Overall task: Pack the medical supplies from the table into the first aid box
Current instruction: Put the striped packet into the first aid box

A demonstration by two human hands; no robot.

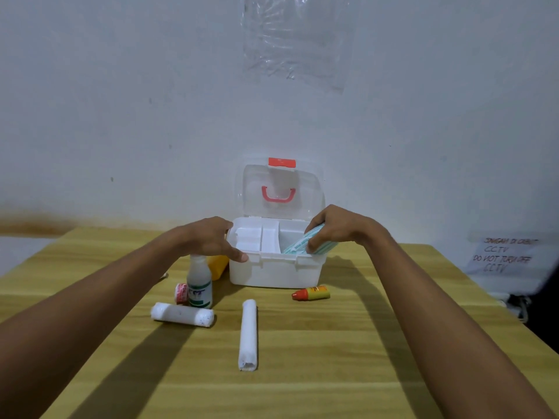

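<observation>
The first aid box point(273, 272) stands behind two rolls point(182, 314) point(248, 334), a bottle point(199, 282) at its left.

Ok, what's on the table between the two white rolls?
Nothing. In the head view, only bare wooden table separates the lying roll near the bottle from the long roll.

White first aid box point(273, 272) with red latch point(281, 162); teal-striped packet point(305, 243); yellow wood-grain table point(332, 358).

A paper sign point(503, 254) at right reads "CCTV" and "DO NOT TURN OFF CCTV".
</observation>
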